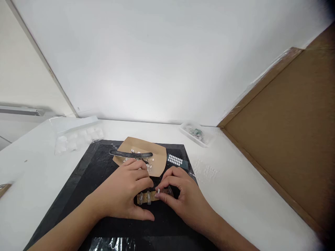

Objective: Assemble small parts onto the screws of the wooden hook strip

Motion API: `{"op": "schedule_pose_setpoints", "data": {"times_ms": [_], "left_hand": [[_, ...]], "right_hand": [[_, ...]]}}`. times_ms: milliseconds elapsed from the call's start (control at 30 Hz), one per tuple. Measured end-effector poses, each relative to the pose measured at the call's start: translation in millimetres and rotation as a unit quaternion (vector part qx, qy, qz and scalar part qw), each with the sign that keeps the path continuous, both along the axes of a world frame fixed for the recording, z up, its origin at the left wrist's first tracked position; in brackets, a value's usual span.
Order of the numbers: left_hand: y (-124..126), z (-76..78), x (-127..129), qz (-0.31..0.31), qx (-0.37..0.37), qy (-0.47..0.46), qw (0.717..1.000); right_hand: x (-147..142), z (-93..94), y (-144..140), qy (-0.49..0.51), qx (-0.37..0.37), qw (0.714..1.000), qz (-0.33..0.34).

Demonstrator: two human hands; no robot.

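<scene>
Both hands meet over a black mat (86, 174) on a white table (243, 195). The left hand (123, 195) lies palm down, its fingers curled over the near end of a small tan strip (150, 198) that carries a row of clear pegs (148, 197) — it presses the strip to the mat. The right hand (183, 195) pinches a tiny white peg (158, 191) between thumb and forefinger, right at the strip's other end. Just behind the hands lies a tan sheet (157, 155) with a dark curved bar (131, 154) and loose white bits on it, and beside it a dotted card (175, 160). A clear tray (75, 134) sits at the back left, a small dish (195, 133) at the back right, a brown board (288, 139) to the right.
</scene>
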State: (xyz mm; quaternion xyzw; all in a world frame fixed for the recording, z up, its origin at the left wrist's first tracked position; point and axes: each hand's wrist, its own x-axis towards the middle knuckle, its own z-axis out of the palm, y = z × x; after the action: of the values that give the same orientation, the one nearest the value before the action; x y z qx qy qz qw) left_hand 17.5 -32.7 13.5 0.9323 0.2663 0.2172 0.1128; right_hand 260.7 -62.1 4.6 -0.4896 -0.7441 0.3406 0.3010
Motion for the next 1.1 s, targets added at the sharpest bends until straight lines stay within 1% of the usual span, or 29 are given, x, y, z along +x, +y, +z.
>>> {"op": "schedule_pose_setpoints", "data": {"times_ms": [100, 200, 433, 767, 967, 1100], "left_hand": [[-1.2, -0.8, 0.9, 0.004, 0.007, -0.009, 1.0], [-2.9, -0.6, 2.2, 0.004, 0.005, -0.009, 1.0], [-8.9, 0.8, 3.0, 0.044, -0.007, 0.019, 0.999], [-12.2, -2.6, 6.3, 0.052, -0.032, 0.044, 0.997], [-12.2, -3.2, 6.9, 0.057, -0.041, 0.056, 0.996], [-13.8, -2.7, 7.4, 0.057, -0.041, 0.053, 0.996]], "right_hand": [[-1.9, -3.1, -1.9, -0.021, -0.003, 1.0, 0.008], [-3.2, -5.0, -1.9, -0.043, 0.014, 0.999, 0.011], [-4.5, -6.4, -1.5, -0.064, 0.03, 0.997, 0.008], [-4.2, -12.4, -3.4, -0.085, 0.037, 0.995, 0.021], [-3.4, -9.3, -2.9, -0.097, 0.024, 0.995, 0.031], [-2.9, -6.1, -4.2, -0.099, 0.037, 0.994, 0.029]]}}
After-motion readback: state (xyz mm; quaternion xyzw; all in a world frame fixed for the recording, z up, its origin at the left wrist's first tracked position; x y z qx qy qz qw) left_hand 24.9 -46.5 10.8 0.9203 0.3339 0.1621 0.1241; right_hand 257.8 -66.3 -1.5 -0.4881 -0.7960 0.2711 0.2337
